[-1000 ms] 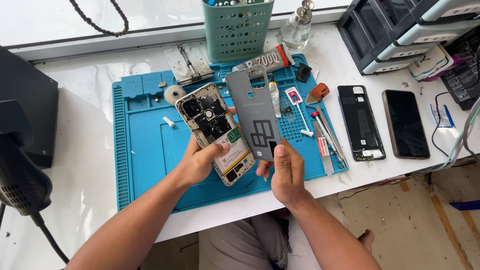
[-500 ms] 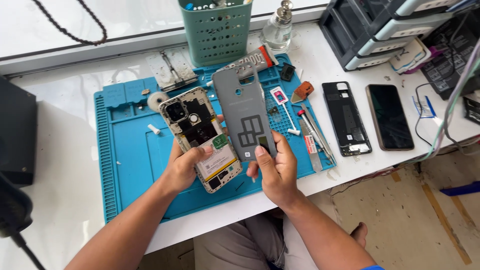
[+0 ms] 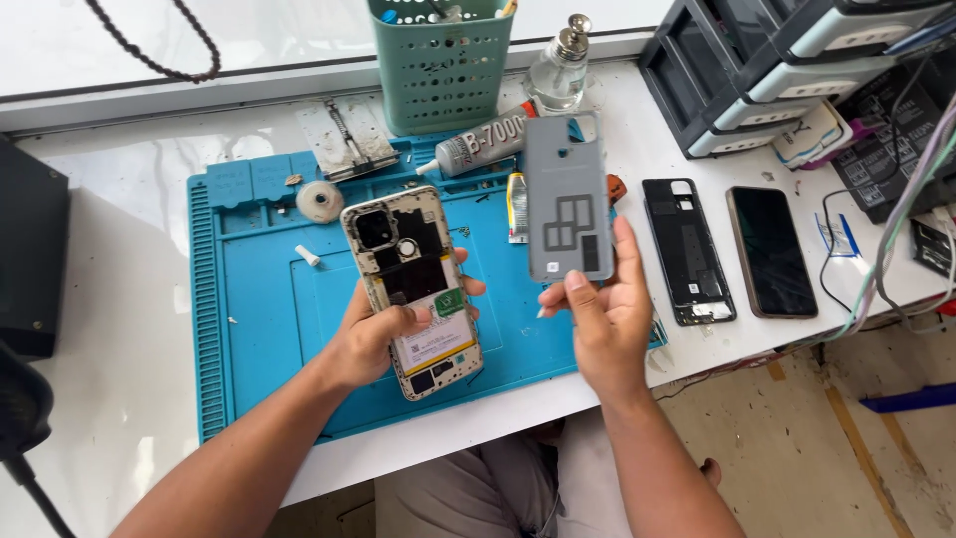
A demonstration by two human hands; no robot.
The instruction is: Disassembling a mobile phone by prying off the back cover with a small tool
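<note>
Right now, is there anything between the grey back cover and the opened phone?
Nothing visible. The right hand holds the grey back cover up beside the opened phone in the left hand, with only open air over the blue mat between them.

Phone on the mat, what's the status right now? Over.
Left hand has its grip on the opened phone, insides showing. Right hand holds the grey back cover, apart from it. Both above the blue mat; nothing between them.

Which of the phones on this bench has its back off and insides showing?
The phone in the left hand, over the blue mat: its battery and camera are bare. The black phone lies closed on the table.
</note>
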